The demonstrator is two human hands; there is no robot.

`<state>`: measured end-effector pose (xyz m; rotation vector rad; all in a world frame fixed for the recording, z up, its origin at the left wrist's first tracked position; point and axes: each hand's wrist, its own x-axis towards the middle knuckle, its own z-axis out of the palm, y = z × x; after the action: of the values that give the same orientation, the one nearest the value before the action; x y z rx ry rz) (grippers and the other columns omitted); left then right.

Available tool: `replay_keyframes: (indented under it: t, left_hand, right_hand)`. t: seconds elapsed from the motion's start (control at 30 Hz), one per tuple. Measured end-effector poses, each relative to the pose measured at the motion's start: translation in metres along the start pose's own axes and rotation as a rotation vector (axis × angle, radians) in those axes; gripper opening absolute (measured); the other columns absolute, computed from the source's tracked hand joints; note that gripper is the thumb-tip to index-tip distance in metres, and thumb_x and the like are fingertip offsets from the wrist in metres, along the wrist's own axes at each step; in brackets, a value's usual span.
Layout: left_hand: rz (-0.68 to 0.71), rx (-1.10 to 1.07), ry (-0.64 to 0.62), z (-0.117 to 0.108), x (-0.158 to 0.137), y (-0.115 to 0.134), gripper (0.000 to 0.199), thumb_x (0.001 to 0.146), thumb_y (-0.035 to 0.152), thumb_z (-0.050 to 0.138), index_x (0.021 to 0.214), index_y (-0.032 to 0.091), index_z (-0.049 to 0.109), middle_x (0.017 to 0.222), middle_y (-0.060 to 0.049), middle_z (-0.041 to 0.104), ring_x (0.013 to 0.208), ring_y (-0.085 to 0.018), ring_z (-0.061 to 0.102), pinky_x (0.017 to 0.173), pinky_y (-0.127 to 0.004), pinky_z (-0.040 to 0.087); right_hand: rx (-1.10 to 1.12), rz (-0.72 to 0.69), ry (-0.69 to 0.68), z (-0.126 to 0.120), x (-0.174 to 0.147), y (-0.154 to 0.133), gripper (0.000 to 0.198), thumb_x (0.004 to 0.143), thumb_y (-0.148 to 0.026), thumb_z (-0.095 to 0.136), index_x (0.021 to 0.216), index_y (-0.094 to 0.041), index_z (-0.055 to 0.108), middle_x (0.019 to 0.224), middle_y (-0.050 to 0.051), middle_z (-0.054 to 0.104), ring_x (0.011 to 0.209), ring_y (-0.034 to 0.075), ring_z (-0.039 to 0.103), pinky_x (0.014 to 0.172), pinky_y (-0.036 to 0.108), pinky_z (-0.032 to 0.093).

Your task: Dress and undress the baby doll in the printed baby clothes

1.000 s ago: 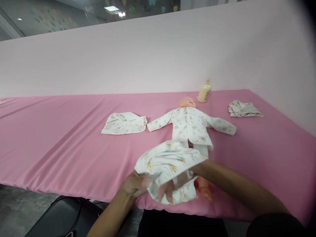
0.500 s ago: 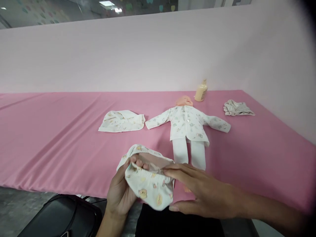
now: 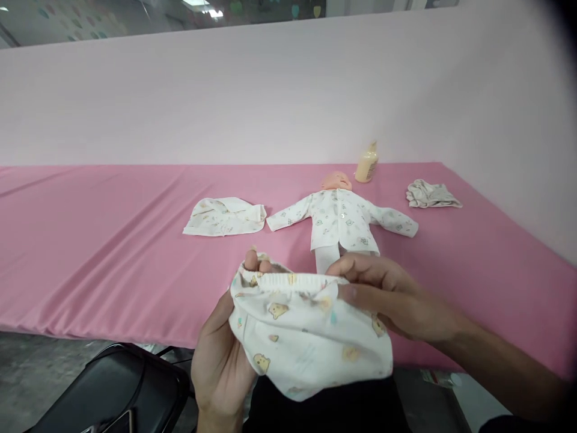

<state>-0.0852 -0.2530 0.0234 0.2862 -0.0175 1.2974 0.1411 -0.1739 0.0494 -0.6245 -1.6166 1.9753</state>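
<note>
A small white baby garment [image 3: 306, 337] with a gathered elastic edge and yellow bear prints hangs between my hands, above the near edge of the bed. My left hand [image 3: 228, 355] holds its left side, with fingertips showing over the elastic edge and the thumb outside. At the right end of that edge, my right hand [image 3: 392, 294] pinches the cloth between thumb and fingers. Just beyond lies a baby doll [image 3: 337, 180] on its back in a white printed jacket [image 3: 339, 219] and white trousers [image 3: 327, 257]. The garment and my right hand hide its lower legs.
Left of the doll lies a folded white printed cloth [image 3: 225, 218]. A pale yellow pump bottle [image 3: 366, 165] stands behind the doll, and a crumpled cloth [image 3: 433, 195] lies to the right. The pink sheet [image 3: 112, 240] meets a white wall. A black chair [image 3: 130, 385] is at lower left.
The garment has been raised and turned, so its opening no longer faces me and its outside is spread wider. My right hand has moved up and right and now pinches the edge.
</note>
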Motion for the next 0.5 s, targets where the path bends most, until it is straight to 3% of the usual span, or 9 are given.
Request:
replay_keyframes:
  t: [0.13, 0.23, 0.37, 0.5]
  left_hand:
    - [-0.092, -0.059, 0.031, -0.016, -0.022, -0.018, 0.056, 0.104, 0.023, 0.013, 0.133, 0.024, 0.060, 0.135, -0.002, 0.061, 0.128, -0.002, 0.053, 0.112, -0.013, 0.033]
    - [-0.118, -0.086, 0.164, -0.034, -0.032, -0.035, 0.052, 0.103, 0.021, 0.019, 0.121, 0.021, 0.068, 0.124, -0.005, 0.068, 0.122, -0.008, 0.059, 0.111, -0.018, 0.037]
    - [-0.104, -0.130, 0.416, -0.053, -0.029, -0.051, 0.039, 0.099, 0.016, 0.033, 0.111, 0.016, 0.071, 0.113, -0.007, 0.071, 0.114, -0.016, 0.064, 0.112, -0.031, 0.040]
    - [-0.107, -0.155, 0.562, -0.067, -0.028, -0.056, 0.030, 0.096, 0.016, 0.043, 0.103, 0.013, 0.072, 0.105, -0.009, 0.072, 0.106, -0.018, 0.067, 0.108, -0.033, 0.044]
  right_hand:
    - [-0.049, 0.156, -0.064, 0.014, -0.033, 0.015, 0.022, 0.093, -0.040, 0.060, 0.105, -0.021, 0.063, 0.083, 0.000, 0.059, 0.068, 0.008, 0.050, 0.058, 0.020, 0.041]
    - [-0.284, 0.197, -0.095, 0.015, -0.056, 0.029, 0.024, 0.094, -0.039, 0.058, 0.115, -0.028, 0.061, 0.095, 0.001, 0.062, 0.079, 0.011, 0.055, 0.069, 0.023, 0.047]
    - [-0.663, 0.140, -0.042, 0.000, -0.057, 0.035, 0.029, 0.095, -0.037, 0.056, 0.123, -0.033, 0.059, 0.115, 0.001, 0.064, 0.103, 0.017, 0.059, 0.088, 0.030, 0.050]
    - [-0.910, -0.007, -0.030, -0.027, -0.039, 0.035, 0.022, 0.099, -0.029, 0.046, 0.114, -0.027, 0.063, 0.110, 0.002, 0.068, 0.099, 0.016, 0.063, 0.089, 0.032, 0.052]
